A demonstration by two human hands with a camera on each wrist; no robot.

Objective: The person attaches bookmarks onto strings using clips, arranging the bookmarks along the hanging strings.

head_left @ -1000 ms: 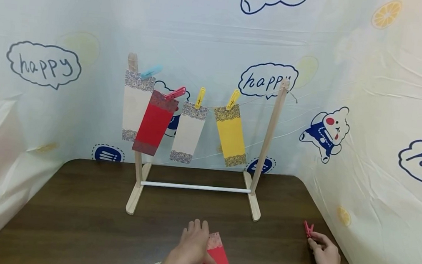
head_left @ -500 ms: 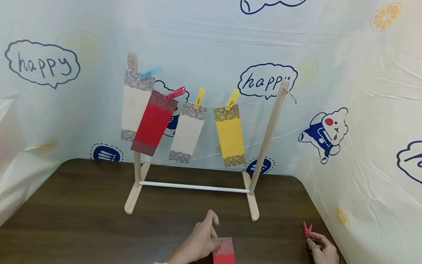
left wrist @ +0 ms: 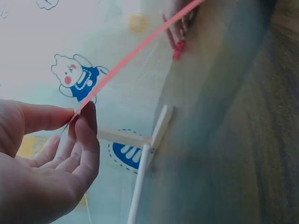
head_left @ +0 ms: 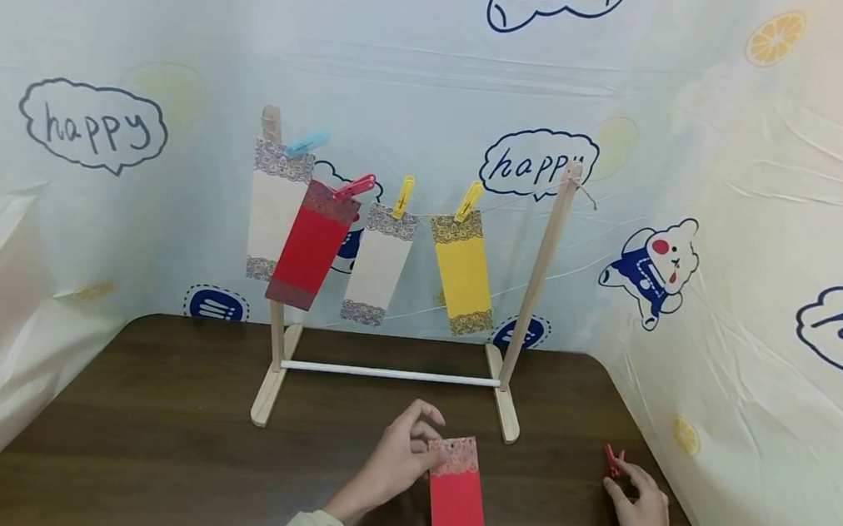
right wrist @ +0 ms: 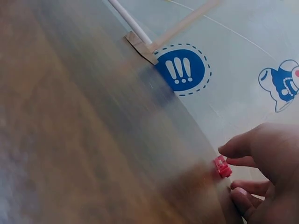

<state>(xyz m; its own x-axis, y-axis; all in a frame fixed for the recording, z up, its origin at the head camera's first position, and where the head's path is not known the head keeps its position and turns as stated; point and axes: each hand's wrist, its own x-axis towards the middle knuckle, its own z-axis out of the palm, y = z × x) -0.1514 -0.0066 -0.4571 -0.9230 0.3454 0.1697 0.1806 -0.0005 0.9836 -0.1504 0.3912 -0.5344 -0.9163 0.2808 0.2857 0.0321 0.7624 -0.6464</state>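
My left hand (head_left: 395,459) pinches the top left corner of a red card (head_left: 457,508) with a lace-patterned end. The card's lower end is cut off in the head view. Its thin edge shows between thumb and fingers (left wrist: 88,122) in the left wrist view. At the table's right side my right hand (head_left: 643,512) is beside a red clothespin (head_left: 611,460). That clothespin (right wrist: 222,167) lies at the fingertips in the right wrist view, where thumb and fingers stand apart around it; a finger seems to touch it.
Behind the hands stands a wooden rack with a white crossbar (head_left: 391,374) and a string. Clothespins hold a white card (head_left: 275,217), a red card (head_left: 310,247), another white card (head_left: 380,264) and a yellow card (head_left: 463,271). A printed sheet (head_left: 773,202) surrounds the brown table (head_left: 151,423).
My left hand has gone from lying flat beside the red card to pinching its corner and lifting it forward. The right thumb has moved away from the clothespin, which has turned slightly.
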